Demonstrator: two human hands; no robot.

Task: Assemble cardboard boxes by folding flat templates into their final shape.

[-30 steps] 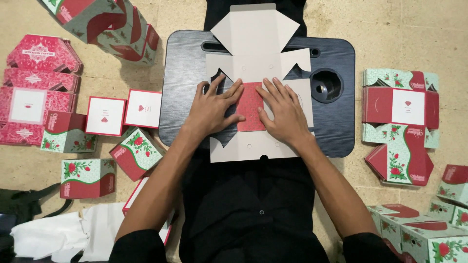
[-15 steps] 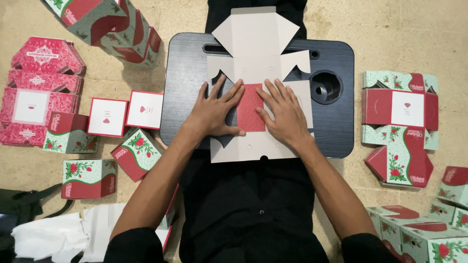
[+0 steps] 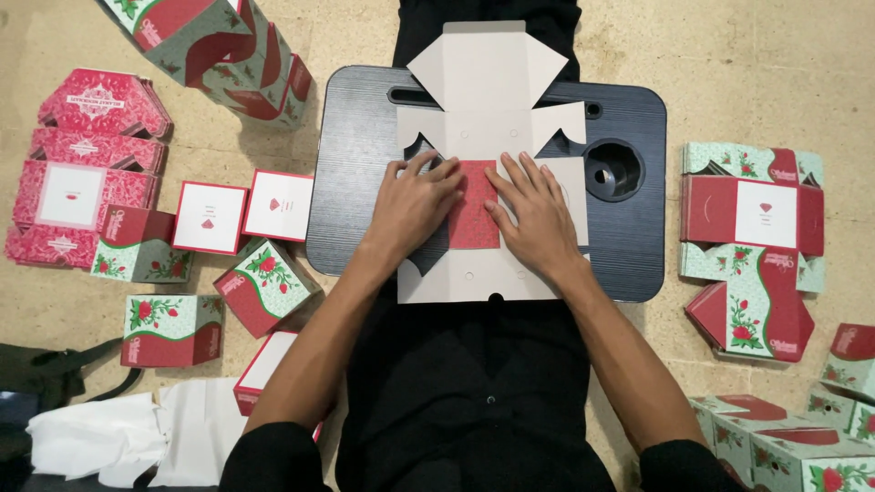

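A flat die-cut grey cardboard box blank (image 3: 492,137), printed side down, is laid across the dark rectangular lap tray tabletop (image 3: 360,182), its top flap overhanging the far edge. Both side panels are folded inward, showing red print at the centre. The left hand (image 3: 415,205) and the right hand (image 3: 538,214) are pressed flat on these folds, fingers spread, nothing pinched, apparently so that the creases are held down. Bare tray is left at either side. Folded red-and-green floral boxes (image 3: 264,287) are scattered on the floor, well apart.
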